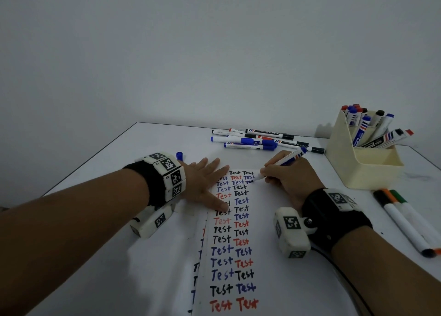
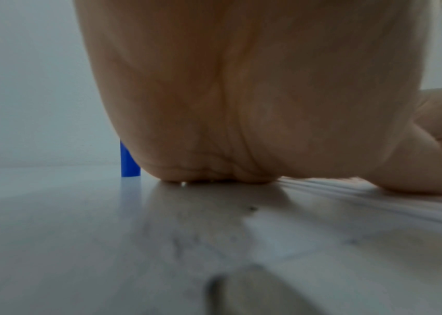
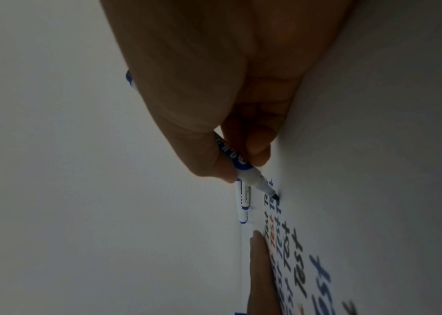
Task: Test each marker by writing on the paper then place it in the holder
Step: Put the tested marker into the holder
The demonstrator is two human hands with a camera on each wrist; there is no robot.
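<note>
White surface (image 1: pixel 148 268) under everything, scuffed grey in the left wrist view. Plain grey-white wall (image 1: pixel 214 53) behind it. Black cable (image 1: pixel 343 275) trails across the surface near the front right.

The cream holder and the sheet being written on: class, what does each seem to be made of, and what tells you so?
Cream holder: probably moulded plastic with a matt finish, judging by its smooth walls, rounded edges and even colour.
Sheet: paper, matt white; it is thin, lies flat in a stack whose edges show, and has taken the marker ink.
</note>
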